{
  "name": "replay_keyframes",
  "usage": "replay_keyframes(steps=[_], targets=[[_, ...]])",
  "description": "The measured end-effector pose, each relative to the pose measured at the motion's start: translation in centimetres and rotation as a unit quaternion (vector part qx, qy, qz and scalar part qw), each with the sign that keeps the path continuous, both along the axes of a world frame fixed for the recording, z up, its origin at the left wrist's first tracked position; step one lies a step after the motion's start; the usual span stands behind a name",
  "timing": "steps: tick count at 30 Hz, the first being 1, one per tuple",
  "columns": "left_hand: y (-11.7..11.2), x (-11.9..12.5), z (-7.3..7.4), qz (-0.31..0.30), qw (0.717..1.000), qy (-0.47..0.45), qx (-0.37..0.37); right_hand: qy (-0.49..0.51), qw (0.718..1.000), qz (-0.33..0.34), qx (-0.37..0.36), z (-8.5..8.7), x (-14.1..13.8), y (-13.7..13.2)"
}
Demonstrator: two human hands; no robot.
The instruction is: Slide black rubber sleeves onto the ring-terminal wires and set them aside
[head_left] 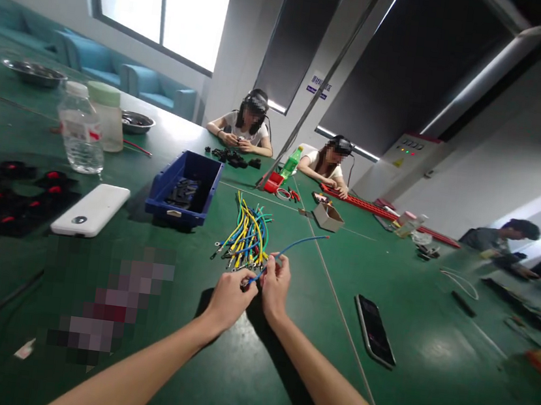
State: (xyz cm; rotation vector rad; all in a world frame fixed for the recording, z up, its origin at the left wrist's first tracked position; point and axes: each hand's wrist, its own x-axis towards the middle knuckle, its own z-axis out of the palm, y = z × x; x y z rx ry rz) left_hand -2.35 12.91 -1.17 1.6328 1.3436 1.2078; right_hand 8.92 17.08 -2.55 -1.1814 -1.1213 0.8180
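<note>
Left hand (230, 297) and right hand (276, 287) are just below the wire bundle (246, 236), fingers of both pinched shut on a blue wire (302, 242). They grip its near end, so the rest arcs free, right of the bundle.

Daylight blazes through the window (177, 0) at upper left, blown white. You've got soft glare on the green table (439, 351) at lower right. Your left hand (229, 299) and right hand (275, 288) throw a dark shadow below. Edges bend, the far right smears, lower left is pixelated.
</note>
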Motion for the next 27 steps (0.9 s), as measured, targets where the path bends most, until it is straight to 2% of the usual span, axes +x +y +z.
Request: replay_keyframes(steps=[7,12,15,21,27], targets=[[-0.1,0.3,0.1,0.039,0.998,0.055,-0.007,0.025,1.0,0.014,0.011,0.4,0.0,0.0],[-0.1,0.6,0.5,0.014,0.997,0.069,0.019,0.068,0.997,0.027,0.003,0.9,0.4,-0.4],[0.0,0.7,0.8,-0.005,0.999,0.036,0.008,0.085,0.996,0.035,-0.006,1.0,0.6,-0.4],[0.4,0.7,0.3,-0.089,0.991,-0.06,-0.079,0.136,0.99,0.039,-0.024,0.9,1.2,-0.1],[0.6,0.6,0.2,-0.096,0.984,-0.09,-0.116,0.139,0.988,0.064,-0.019,0.9,1.4,-0.1]])
